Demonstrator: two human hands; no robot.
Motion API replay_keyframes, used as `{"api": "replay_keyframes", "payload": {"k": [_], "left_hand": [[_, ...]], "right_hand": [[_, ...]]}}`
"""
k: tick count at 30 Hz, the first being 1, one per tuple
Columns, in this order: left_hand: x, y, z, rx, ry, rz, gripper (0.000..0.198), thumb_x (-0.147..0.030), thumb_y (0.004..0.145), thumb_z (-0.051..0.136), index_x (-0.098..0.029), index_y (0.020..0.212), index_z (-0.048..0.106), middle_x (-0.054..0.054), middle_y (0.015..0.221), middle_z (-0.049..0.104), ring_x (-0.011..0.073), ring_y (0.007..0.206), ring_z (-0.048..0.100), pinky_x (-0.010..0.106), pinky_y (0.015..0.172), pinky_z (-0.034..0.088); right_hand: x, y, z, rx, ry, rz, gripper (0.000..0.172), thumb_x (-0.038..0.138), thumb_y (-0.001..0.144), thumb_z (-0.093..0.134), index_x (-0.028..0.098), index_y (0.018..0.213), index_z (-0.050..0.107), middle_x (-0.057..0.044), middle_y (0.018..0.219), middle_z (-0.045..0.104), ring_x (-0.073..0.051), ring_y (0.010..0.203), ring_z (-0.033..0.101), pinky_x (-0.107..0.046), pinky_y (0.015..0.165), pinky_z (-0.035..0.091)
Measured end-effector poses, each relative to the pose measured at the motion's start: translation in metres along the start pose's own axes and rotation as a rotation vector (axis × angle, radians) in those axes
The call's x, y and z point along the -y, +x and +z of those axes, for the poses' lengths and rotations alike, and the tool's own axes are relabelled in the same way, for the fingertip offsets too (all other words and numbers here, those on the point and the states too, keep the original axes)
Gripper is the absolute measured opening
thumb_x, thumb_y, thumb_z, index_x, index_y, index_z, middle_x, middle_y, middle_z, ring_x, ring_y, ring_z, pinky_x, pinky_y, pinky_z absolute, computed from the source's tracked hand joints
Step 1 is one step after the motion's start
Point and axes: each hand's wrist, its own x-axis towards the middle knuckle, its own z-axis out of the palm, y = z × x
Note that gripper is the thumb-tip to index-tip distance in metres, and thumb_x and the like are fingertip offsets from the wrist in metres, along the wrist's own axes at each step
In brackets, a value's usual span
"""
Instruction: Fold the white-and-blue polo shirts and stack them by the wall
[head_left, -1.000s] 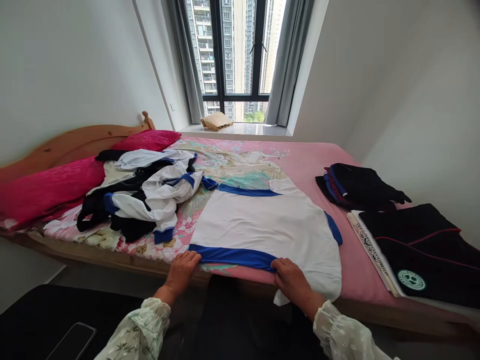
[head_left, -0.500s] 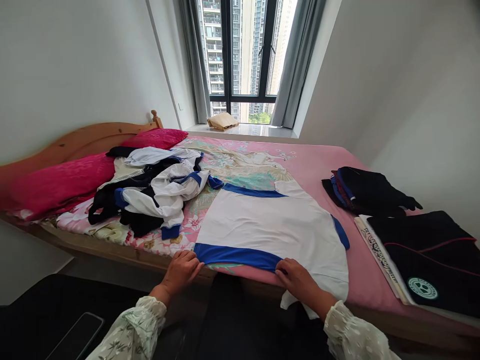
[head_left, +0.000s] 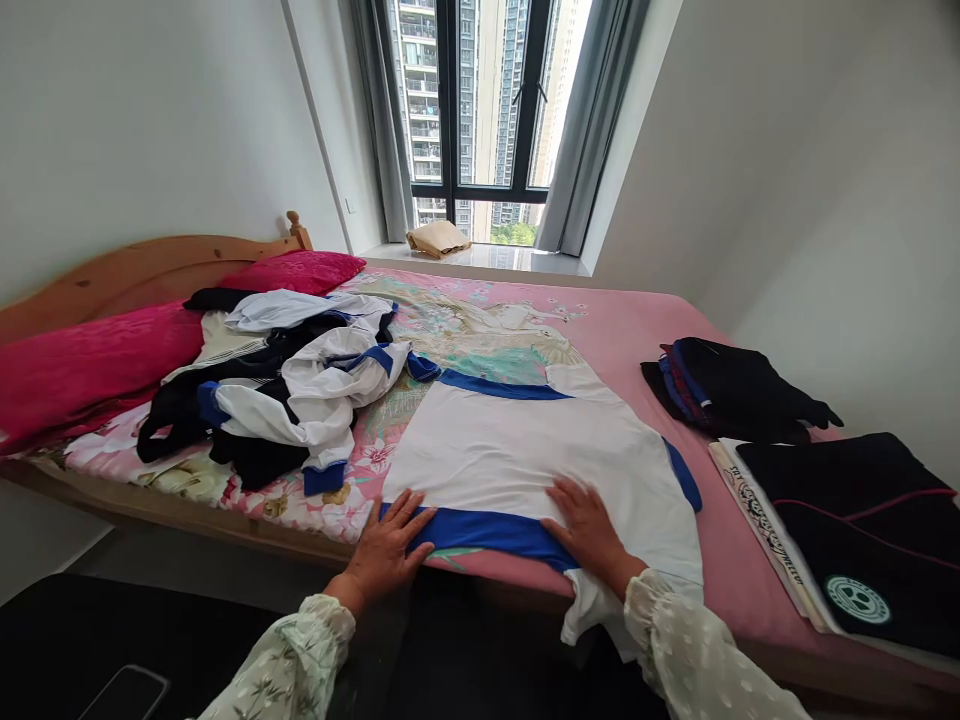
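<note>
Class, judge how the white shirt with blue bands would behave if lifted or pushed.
The white shirt would probably hang limp when lifted, since one part droops over the bed's edge. Pushed, it may bunch up: shallow wrinkles cross it.

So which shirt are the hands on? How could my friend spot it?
Find the pink bed below the window. At its near edge, the left hand and right hand touch a white shirt. It's spread flat with blue bands, unlike the jumbled heap on its left or the dark stack on its right.
</note>
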Motion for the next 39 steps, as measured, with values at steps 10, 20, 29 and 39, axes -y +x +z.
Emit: {"api": "replay_keyframes", "payload": {"k": [10, 20, 29, 39], "left_hand": [[-0.050, 0.064, -0.006, 0.068, -0.236, 0.474, 0.033, -0.011, 0.089, 0.039, -0.023, 0.105, 0.065, 0.004, 0.106, 0.068, 0.0157, 0.104, 0.059, 0.033, 0.098, 0.044], [-0.041, 0.047, 0.014, -0.049, -0.196, 0.441, 0.031, -0.011, 0.087, 0.045, -0.026, 0.106, 0.064, 0.004, 0.096, 0.065, 0.0156, 0.089, 0.056, 0.031, 0.083, 0.045], [-0.045, 0.049, 0.014, -0.011, -0.142, 0.365, 0.031, -0.015, 0.087, 0.047, -0.033, 0.102, 0.068, 0.005, 0.104, 0.063, 0.0182, 0.094, 0.055, 0.035, 0.082, 0.043], [-0.009, 0.051, 0.005, 0.158, -0.039, 0.012, 0.075, -0.058, 0.074, 0.059, -0.030, 0.140, 0.038, 0.012, 0.148, 0.037, 0.0363, 0.136, 0.029, 0.063, 0.107, 0.019]], "right_hand": [[0.028, 0.014, 0.000, 0.001, 0.240, -0.305, 0.027, 0.018, 0.091, 0.040, 0.023, 0.107, 0.061, -0.006, 0.118, 0.061, -0.016, 0.117, 0.051, -0.034, 0.101, 0.042], [0.001, 0.030, -0.011, -0.075, 0.100, -0.088, 0.034, 0.018, 0.087, 0.042, 0.019, 0.115, 0.060, -0.011, 0.125, 0.058, -0.022, 0.123, 0.046, -0.045, 0.106, 0.035], [0.014, 0.099, -0.002, 0.115, -0.038, 0.205, 0.049, 0.025, 0.090, 0.038, 0.013, 0.137, 0.041, -0.016, 0.145, 0.038, -0.029, 0.137, 0.028, -0.055, 0.109, 0.021], [-0.019, 0.000, -0.011, -0.003, -0.045, 0.090, 0.038, 0.035, 0.087, 0.051, 0.020, 0.121, 0.056, -0.012, 0.133, 0.052, -0.027, 0.126, 0.043, -0.052, 0.107, 0.028]]}}
